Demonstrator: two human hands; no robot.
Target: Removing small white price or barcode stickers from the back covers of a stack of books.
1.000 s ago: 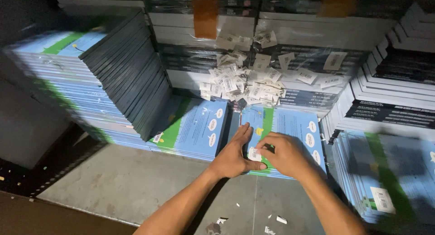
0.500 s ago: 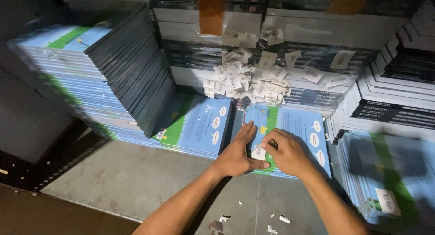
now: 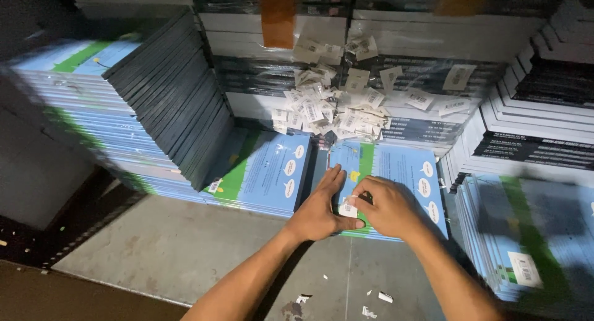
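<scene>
My left hand lies flat with fingers together on a blue and green book atop a low stack, pressing it down. My right hand pinches a small white barcode sticker at the book's near left corner, between thumb and fingertips. The sticker's edge looks partly lifted off the cover. Both forearms reach in from the bottom of the view.
A clump of peeled white stickers clings to wrapped book stacks behind. Another blue book stack lies to the left, dark leaning books further left, more stacks at right. Paper scraps dot the grey floor.
The hands stay on the same book corner; my right fingers have worked slightly at the sticker. The view shifted a little.
</scene>
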